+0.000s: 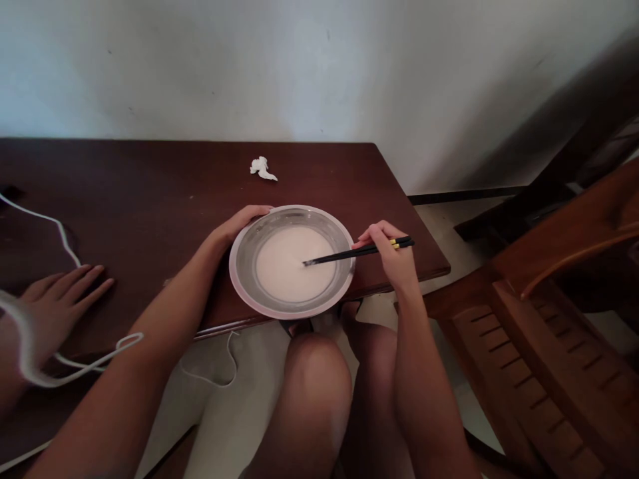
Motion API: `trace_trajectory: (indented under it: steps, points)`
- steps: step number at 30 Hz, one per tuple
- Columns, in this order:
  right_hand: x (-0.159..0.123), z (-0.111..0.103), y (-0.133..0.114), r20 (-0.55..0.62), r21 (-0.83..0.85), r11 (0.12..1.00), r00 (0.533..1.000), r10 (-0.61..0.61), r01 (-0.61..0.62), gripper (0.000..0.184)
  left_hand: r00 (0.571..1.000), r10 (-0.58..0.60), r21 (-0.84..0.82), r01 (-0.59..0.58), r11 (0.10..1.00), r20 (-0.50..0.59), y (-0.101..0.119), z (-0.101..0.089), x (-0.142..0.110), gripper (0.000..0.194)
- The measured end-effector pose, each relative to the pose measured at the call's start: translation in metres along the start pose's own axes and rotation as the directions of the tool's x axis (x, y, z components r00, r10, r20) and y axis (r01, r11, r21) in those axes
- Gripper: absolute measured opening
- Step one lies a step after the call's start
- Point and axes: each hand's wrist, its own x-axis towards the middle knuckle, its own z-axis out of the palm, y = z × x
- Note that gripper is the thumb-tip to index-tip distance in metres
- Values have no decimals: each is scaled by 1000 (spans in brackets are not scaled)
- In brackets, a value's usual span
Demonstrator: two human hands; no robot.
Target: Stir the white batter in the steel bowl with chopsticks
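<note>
A metal bowl holding white liquid sits near the front edge of a dark wooden table. My left hand curls round the bowl's far left rim. My right hand is closed on a pair of black chopsticks with yellow bands near the top; their tips dip into the liquid near the bowl's middle.
A crumpled white tissue lies on the table behind the bowl. Another person's hand rests flat at the left, beside a white cord. A wooden chair stands at the right. My knees are below the table edge.
</note>
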Motion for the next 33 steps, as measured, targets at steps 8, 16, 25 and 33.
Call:
trace_trajectory:
  steps: [8, 16, 25, 33]
  points:
    - [-5, 10, -4, 124, -109, 990, 990, -73, 87, 28, 998, -45, -44, 43, 998, -37, 8, 5, -9, 30]
    - [-12, 11, -4, 198, -67, 996, 979, -41, 55, 26, 1000, -23, -88, 22, 996, -2, 17, 11, -20, 21]
    - [-10, 0, -4, 206, 13, 1000, 978, -18, 16, 26, 995, -59, -71, 54, 996, -79, 19, 16, -21, 26]
    - [-4, -9, 1, 35, 42, 999, 999, 29, -30, 30, 997, -38, -60, 33, 998, -70, 17, 15, -21, 33]
